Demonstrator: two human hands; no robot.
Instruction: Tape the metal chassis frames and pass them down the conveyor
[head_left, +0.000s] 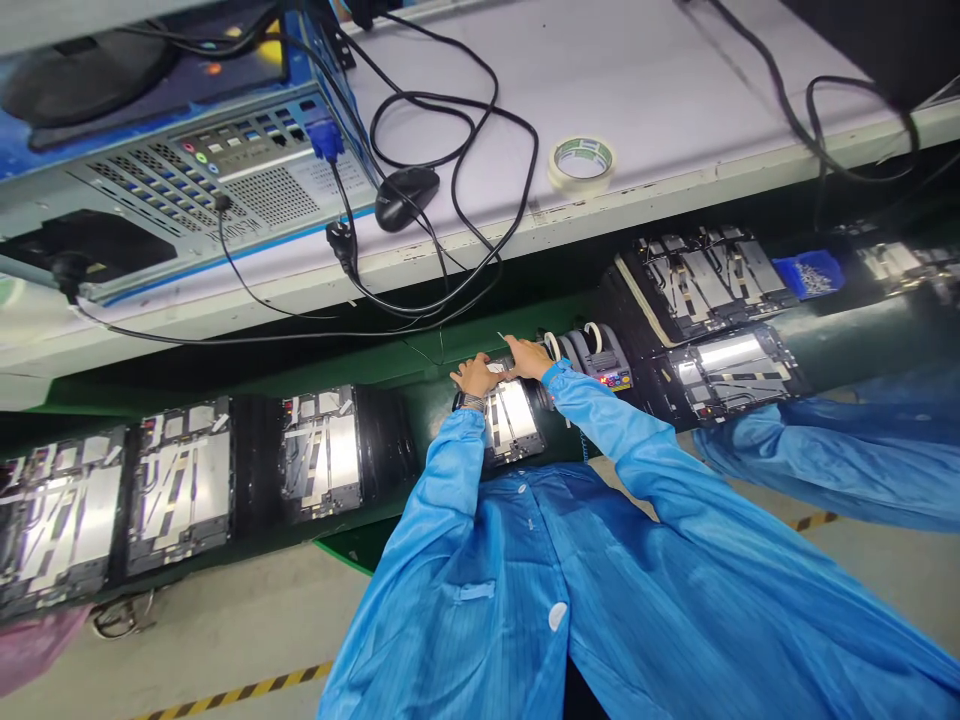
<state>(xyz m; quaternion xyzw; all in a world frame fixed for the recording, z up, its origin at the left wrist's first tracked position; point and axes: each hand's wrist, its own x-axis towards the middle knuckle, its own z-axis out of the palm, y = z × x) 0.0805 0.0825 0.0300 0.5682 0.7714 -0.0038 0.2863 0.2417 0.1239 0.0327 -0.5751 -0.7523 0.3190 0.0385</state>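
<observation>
An opened device panel (512, 420) with silver plates and black strips lies on the dark green conveyor belt (427, 420) right in front of me. My left hand (477, 376) rests on its far left corner with the fingers curled and pressed down. My right hand (529, 357) lies on its far edge, fingers stretched flat toward the left. Both arms are in blue sleeves. A tape dispenser (600, 352) with coloured buttons stands just right of my right hand.
More opened panels (322, 452) lie along the belt to the left and two (731, 365) to the right, beside a co-worker's blue sleeve (825, 455). On the white shelf above stand a computer case (187, 170), a mouse (406, 196), cables and a tape roll (582, 161).
</observation>
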